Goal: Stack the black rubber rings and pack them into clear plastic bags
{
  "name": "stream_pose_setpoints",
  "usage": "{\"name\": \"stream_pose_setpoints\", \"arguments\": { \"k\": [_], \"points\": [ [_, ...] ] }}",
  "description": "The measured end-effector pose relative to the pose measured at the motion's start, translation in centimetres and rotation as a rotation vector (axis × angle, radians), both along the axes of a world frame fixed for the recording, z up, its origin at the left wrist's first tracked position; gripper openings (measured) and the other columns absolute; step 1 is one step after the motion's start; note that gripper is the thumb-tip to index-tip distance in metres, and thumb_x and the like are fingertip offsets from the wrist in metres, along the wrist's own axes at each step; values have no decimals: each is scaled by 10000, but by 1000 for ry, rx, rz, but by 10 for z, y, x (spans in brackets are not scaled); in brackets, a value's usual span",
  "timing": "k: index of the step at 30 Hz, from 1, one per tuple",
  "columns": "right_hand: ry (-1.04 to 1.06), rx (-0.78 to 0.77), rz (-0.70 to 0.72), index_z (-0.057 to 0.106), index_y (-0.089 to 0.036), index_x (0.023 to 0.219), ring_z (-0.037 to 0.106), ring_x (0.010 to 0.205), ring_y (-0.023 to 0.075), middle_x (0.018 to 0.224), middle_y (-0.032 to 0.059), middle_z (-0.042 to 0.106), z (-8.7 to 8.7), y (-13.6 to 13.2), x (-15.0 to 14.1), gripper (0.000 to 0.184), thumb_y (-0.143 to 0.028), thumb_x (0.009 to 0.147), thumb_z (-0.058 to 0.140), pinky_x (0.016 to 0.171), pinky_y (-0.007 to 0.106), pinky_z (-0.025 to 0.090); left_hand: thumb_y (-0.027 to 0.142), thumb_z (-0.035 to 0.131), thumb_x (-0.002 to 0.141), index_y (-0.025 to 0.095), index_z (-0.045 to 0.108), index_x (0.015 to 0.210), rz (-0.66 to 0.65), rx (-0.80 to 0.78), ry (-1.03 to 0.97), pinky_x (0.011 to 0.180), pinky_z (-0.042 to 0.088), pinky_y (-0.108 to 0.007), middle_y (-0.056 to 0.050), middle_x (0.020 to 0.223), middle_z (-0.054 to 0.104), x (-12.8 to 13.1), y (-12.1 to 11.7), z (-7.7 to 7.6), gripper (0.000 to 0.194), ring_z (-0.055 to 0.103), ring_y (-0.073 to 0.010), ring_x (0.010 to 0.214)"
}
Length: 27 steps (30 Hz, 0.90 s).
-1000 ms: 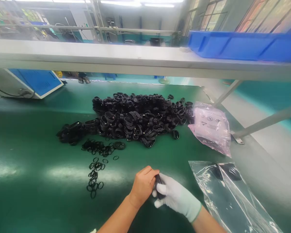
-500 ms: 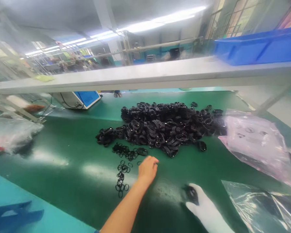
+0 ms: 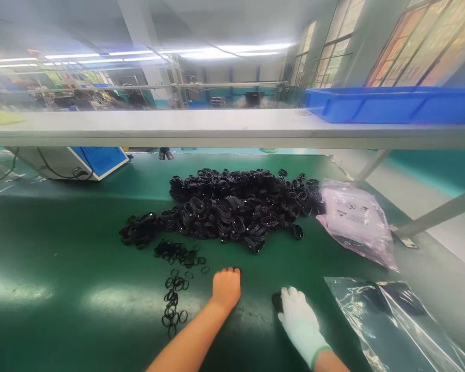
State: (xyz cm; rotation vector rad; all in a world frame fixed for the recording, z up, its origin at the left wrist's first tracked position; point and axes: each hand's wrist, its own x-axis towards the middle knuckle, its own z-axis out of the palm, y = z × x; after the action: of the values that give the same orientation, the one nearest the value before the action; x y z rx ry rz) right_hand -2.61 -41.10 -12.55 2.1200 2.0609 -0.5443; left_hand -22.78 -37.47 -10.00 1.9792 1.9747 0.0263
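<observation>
Factory workshop, by the look of it. Green-topped bench [image 3: 81, 232] under the gloved right fingers [image 3: 293, 293]; bulk heap of black coils [image 3: 232, 206] ahead of them. Farther off, above the fingers: long white shelf [image 3: 139, 121], strip lights [image 3: 217, 52]; rightward, blue plastic bin [image 3: 395, 106], tall windows [image 3: 335, 57].

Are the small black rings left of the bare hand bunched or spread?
Both: the rear rings lie bunched, overlapping in a dark cluster; the nearer ones are spread looser, with green tabletop showing between and through them.

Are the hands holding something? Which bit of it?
The right hand holds a black bundle by its right side. I can't tell whether the left hand holds anything.
</observation>
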Motion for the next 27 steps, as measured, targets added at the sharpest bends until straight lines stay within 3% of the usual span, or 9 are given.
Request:
{"name": "stream_pose_setpoints", "arguments": {
  "k": [5, 7, 10, 14, 18, 23, 25, 27],
  "points": [
    [738, -323, -356, 533, -173, 963, 594, 767, 188, 870, 77, 592, 1, 10, 10, 266, -252, 709, 513, 642, 298, 457, 213, 452, 761, 181, 560, 764, 169, -156, -276, 627, 446, -301, -52, 721, 621, 29, -18, -10, 113, 622, -196, 708],
    [881, -346, -418, 541, -179, 954, 599, 759, 173, 836, 60, 601, -2, 12, 14, 264, -263, 704, 530, 614, 268, 460, 245, 441, 774, 185, 522, 712, 195, -264, -452, 513, 440, -235, 7, 590, 576, 45, -23, -19, 118, 607, -145, 554],
    [906, -336, -427, 548, -181, 991, 593, 731, 167, 781, 42, 602, -7, 14, 20, 334, -250, 665, 576, 574, 255, 460, 242, 401, 792, 185, 462, 704, 240, -380, -687, 418, 418, -189, 55, 507, 500, 71, -33, -33, 121, 559, -102, 442],
    [981, -402, -414, 541, -142, 1031, 589, 665, 156, 772, 48, 598, -5, 16, 24, 351, -248, 696, 524, 486, 248, 465, 239, 399, 787, 192, 412, 692, 310, -394, -885, 398, 410, -183, 76, 471, 452, 89, -39, -43, 106, 507, -83, 401],
    [1013, -412, -407, 551, -124, 1016, 586, 654, 139, 793, 57, 598, -2, 16, 23, 330, -234, 711, 484, 488, 236, 474, 306, 470, 752, 195, 402, 687, 355, -379, -1005, 381, 384, -181, 82, 468, 450, 89, -38, -45, 145, 485, -79, 383],
    [960, -368, -390, 580, -145, 954, 554, 571, 125, 706, 34, 593, -7, 13, 18, 297, -250, 680, 531, 439, 218, 421, 457, 527, 703, 185, 424, 713, 379, -487, -1119, 424, 411, -198, 71, 484, 476, 86, -38, -48, 291, 506, -84, 404],
    [919, -326, -396, 579, -157, 932, 534, 540, 120, 695, 29, 595, -12, 12, 16, 301, -223, 639, 571, 426, 219, 392, 519, 476, 727, 171, 455, 724, 373, -560, -1150, 466, 437, -216, 42, 525, 517, 82, -37, -46, 348, 536, -92, 445],
    [894, -287, -397, 578, -165, 918, 531, 539, 119, 712, 33, 604, -18, 11, 14, 310, -186, 609, 586, 438, 225, 381, 542, 370, 787, 154, 499, 739, 328, -550, -1053, 500, 457, -241, 3, 571, 556, 73, -30, -38, 412, 564, -108, 488]
  ]
}}
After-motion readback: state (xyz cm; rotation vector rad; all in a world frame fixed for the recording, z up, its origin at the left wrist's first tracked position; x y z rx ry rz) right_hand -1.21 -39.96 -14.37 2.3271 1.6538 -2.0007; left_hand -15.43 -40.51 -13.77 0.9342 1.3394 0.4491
